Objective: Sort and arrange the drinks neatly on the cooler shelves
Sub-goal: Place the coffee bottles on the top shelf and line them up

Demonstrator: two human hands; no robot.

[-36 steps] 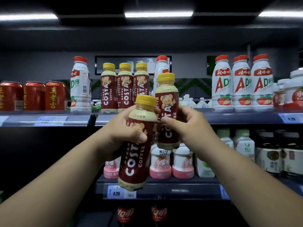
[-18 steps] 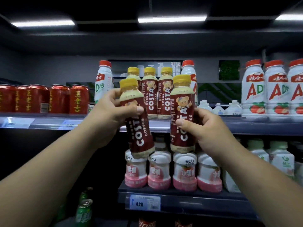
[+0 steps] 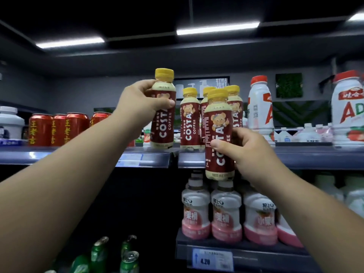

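Left grip (image 3: 140, 101) closed round upper Costa bottle (image 3: 164, 125), right grip (image 3: 249, 150) round lower Costa bottle (image 3: 218, 123), maroon, yellow-capped

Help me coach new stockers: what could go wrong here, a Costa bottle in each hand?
1. The left hand holds the left Costa bottle near the front edge of the upper shelf; released there, it might tip off.
2. The right Costa bottle, in the right hand, hangs with its base below that edge; pushed straight in, it could hit the edge or the standing Costa bottles.

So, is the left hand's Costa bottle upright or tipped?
Upright: the Costa bottle in the left hand has its yellow cap directly above its base.
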